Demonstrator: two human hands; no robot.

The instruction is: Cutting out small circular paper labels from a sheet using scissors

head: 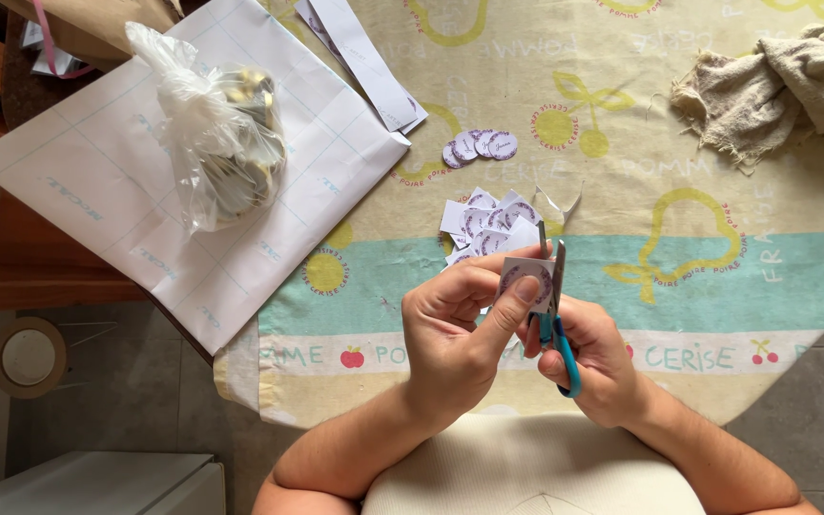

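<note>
Small paper square (525, 281) with round purple label, held above tablecloth (698, 277): left hand (455, 334) pinching its edge, right hand (598, 358) closed round blue scissors (555, 305) (blades at paper). Looks light, floppy, tearable; grip margin. Uncut pile (488, 227) just beyond.

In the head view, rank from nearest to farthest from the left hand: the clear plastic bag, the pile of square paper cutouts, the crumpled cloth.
From the left hand:
1. Pile of square paper cutouts, just above it.
2. Clear plastic bag, upper left, on the white sheet.
3. Crumpled cloth, far upper right.
</note>
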